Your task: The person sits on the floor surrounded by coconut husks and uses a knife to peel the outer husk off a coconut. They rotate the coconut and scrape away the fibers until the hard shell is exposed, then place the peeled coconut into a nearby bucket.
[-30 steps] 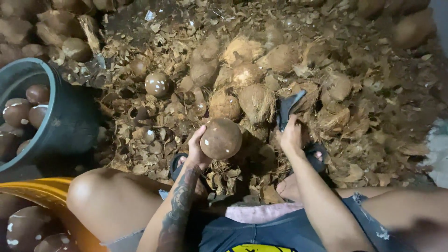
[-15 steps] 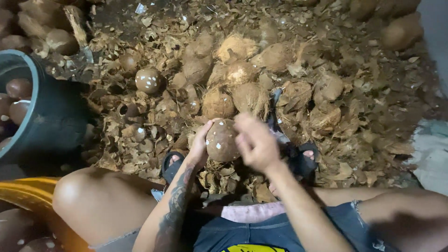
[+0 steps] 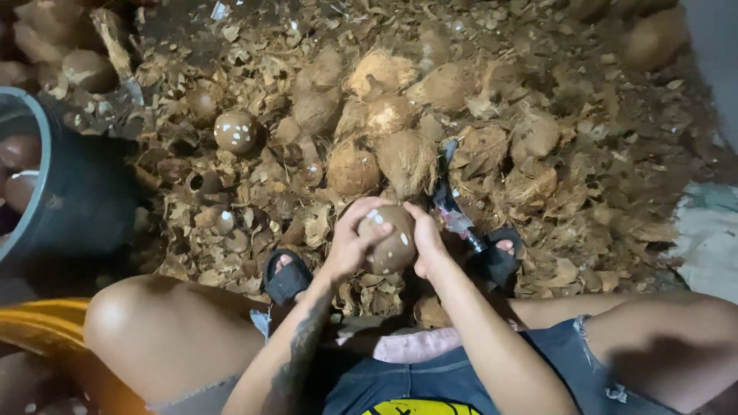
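While the person sat low with knees apart, a brown husked coconut (image 3: 388,238) with pale spots was held between both hands, just above the ground between the feet. The left hand (image 3: 350,242) grasped it from the left side, the fingers curled over its top. The right hand (image 3: 427,238) pressed it from the right side, the fingers bent around the shell; a dark blade (image 3: 453,211) stood just behind this hand, but I could not tell if the hand also gripped it. Under the hands lay dry husk pieces (image 3: 307,223), and each foot wore a black sandal (image 3: 286,277). Just beyond the coconut was a heap of hairy unhusked coconuts (image 3: 384,131). Further to the left another spotted coconut (image 3: 234,131) lay on the husk. At the far left stood a dark bucket (image 3: 69,207) with peeled coconuts inside, and a yellow container (image 3: 38,327) was near the left knee.
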